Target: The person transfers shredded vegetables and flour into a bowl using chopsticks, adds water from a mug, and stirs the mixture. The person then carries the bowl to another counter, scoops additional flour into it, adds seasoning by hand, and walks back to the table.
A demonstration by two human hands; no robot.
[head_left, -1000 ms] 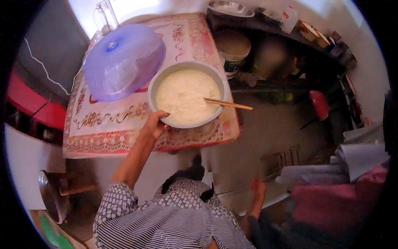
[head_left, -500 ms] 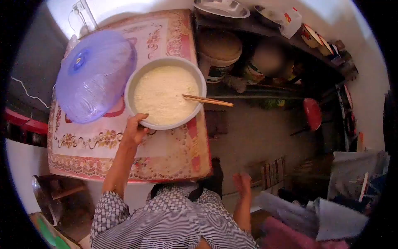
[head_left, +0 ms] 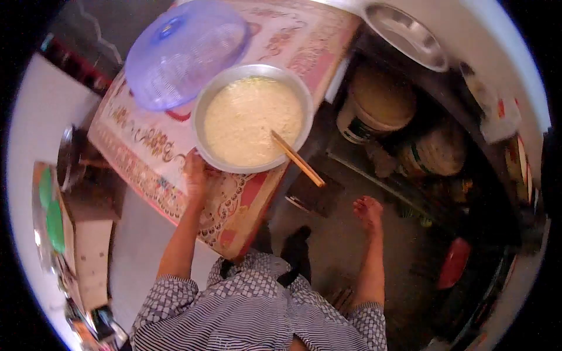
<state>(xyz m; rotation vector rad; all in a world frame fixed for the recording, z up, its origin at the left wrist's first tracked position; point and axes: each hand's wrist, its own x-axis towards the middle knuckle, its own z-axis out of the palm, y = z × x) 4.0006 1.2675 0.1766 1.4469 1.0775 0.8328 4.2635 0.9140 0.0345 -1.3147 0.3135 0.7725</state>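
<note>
A wide grey metal basin (head_left: 201, 124) of pale yellow, lumpy mixture (head_left: 252, 120) sits at the table's right edge. A pair of wooden chopsticks (head_left: 297, 158) stands slanted in it, the outer ends reaching past the rim. At the basin's lower left side is my left hand (head_left: 195, 174), thumb side against the rim; its other fingers are partly hidden beneath. Off the table, my right hand (head_left: 367, 210) hangs in the air over the floor, fingers loosely bent and apart, nothing in it. Behind the basin stands a blue mesh food cover (head_left: 181, 55).
The table (head_left: 158, 196) has a flowered cloth. To the right, a dark shelf holds a steel bowl (head_left: 407, 35) and a plastic bag (head_left: 500, 120); two buckets (head_left: 380, 102) stand below. A red stool (head_left: 454, 263) is at the right, and a board (head_left: 93, 257) at the left.
The view has turned, so the table now lies at a slant. My right hand has risen forward from beside my body. My left hand stays at the basin; the basin keeps its place by the edge.
</note>
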